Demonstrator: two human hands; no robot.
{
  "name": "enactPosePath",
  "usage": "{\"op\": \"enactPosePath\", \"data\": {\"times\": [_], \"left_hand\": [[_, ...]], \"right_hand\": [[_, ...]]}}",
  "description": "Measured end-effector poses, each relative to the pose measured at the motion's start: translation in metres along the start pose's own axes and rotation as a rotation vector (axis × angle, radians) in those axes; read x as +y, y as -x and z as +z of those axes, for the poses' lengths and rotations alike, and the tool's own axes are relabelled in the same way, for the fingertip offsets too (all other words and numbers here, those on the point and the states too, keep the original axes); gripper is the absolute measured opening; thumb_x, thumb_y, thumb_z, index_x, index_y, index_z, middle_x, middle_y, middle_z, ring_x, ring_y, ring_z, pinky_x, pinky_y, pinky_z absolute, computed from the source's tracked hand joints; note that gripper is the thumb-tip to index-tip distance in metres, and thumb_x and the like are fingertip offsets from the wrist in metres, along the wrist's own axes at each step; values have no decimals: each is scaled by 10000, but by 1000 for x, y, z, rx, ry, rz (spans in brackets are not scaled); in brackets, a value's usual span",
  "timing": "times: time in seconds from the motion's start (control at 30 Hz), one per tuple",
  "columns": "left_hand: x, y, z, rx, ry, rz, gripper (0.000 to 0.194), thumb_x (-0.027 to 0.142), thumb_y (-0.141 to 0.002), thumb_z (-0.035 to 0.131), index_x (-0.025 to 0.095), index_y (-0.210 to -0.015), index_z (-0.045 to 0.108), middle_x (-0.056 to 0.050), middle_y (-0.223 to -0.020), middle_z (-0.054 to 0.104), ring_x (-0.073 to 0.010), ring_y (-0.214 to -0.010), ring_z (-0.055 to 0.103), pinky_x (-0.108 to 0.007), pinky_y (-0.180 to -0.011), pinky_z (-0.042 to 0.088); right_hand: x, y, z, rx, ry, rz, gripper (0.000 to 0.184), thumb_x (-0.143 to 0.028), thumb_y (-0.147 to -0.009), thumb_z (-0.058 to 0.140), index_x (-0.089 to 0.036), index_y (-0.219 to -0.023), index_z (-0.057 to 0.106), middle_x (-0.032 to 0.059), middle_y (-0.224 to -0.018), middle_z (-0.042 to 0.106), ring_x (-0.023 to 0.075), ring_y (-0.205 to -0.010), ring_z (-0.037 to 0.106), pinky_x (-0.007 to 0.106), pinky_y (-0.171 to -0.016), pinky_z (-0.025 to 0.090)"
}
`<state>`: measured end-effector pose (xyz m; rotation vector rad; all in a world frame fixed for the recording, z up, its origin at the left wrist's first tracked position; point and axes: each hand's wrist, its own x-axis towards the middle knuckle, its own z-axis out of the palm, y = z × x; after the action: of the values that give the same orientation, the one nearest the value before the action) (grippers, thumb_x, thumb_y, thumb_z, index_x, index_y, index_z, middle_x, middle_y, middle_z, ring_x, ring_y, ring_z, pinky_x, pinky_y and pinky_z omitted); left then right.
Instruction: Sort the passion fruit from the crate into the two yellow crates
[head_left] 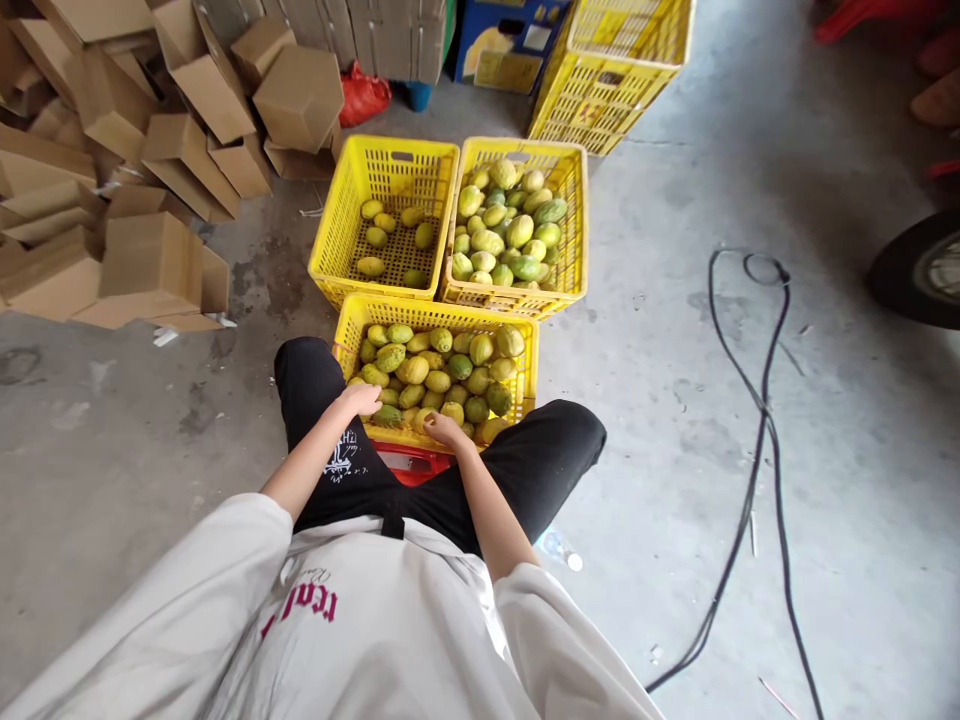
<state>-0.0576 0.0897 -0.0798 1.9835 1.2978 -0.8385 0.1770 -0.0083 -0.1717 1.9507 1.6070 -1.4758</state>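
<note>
From the head camera: here's the near yellow crate [531,372], loaded with green-yellow fruit [437,381], both hands over its near side! The left hand [363,399], palm down, has its fingers loosely extended and close together, at the fruit on the crate's left. The right hand [444,430] is curled, fingertips at fruit near the crate's front edge; whether either grips a piece, can't tell. Beyond the near crate, two more: a sparsely filled crate [324,248] left, a fuller crate [576,225] right.
</note>
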Motion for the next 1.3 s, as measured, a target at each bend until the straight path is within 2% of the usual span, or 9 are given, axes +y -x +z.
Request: {"op": "enactPosePath", "data": {"times": [0.27,0.47,0.57,0.73,0.9,1.03,1.13,1.2,1.3], "left_hand": [[3,-9,-3,-74,57,-72,507,289,-1166,689,187,-1632,861,-252,-1703,867,-420,-1593,868,-493,-1338,700],[2,-18,-3,-92,116,-97,496,298,-1141,738,175,-1603,869,-278,-1694,867,-455,-1564,879,-509,-1312,704],[2,-21,-3,-116,123,-107,485,297,-1165,733,172,-1616,861,-274,-1710,860,-451,-1597,865,-491,-1326,693],[3,-25,-3,-155,115,-104,492,307,-1202,697,159,-1648,844,-278,-1741,840,-456,-1621,849,-491,-1320,691],[6,-30,-1,-184,96,-94,513,312,-1219,649,161,-1676,826,-260,-1745,844,-438,-1615,848,-476,-1317,684],[12,-33,5,-214,78,-83,516,313,-1219,616,149,-1660,829,-270,-1725,850,-452,-1606,843,-504,-1327,680],[16,-36,9,-214,74,-89,525,287,-1198,617,132,-1657,820,-288,-1713,848,-463,-1610,827,-531,-1360,656],[18,-40,10,-185,67,-109,604,243,-1188,578,83,-1749,736,-337,-1757,798,-488,-1649,785,-573,-1388,628],[17,-50,9,-67,87,-165,803,213,-1174,551,39,-1952,465,-393,-1860,681,-520,-1736,686,-617,-1414,593]], "right_hand": [[-3,-1,0,39,-32,155,371,-440,-1285,895,-196,-1561,849,145,-1601,853,352,-1439,864,608,-1248,750],[-6,-1,3,87,-80,132,316,-159,-1267,704,-95,-1515,891,252,-1514,919,370,-1493,859,385,-1266,657],[-3,-2,2,136,-104,124,350,-140,-1241,671,-115,-1512,892,232,-1464,933,385,-1459,872,360,-1208,669],[5,-7,-6,274,-142,94,525,-99,-1211,596,-45,-1707,759,297,-1678,808,393,-1592,779,440,-1378,616],[11,-14,-5,362,-208,68,711,-125,-1117,676,-31,-1820,643,351,-1855,645,447,-1721,673,561,-1449,593],[13,-20,0,329,-275,18,842,-154,-1102,696,-56,-1926,555,328,-2051,448,420,-1835,609,531,-1512,554],[15,-25,4,295,-289,0,923,-193,-1091,718,-80,-1980,500,326,-2091,385,469,-1847,596,601,-1473,602],[17,-29,7,293,-308,-12,966,-214,-1060,742,-103,-1987,493,322,-2084,400,494,-1836,601,645,-1462,608],[21,-35,13,285,-329,-18,994,-245,-1038,762,-119,-1984,486,323,-2079,397,518,-1824,600,677,-1448,610]]}}
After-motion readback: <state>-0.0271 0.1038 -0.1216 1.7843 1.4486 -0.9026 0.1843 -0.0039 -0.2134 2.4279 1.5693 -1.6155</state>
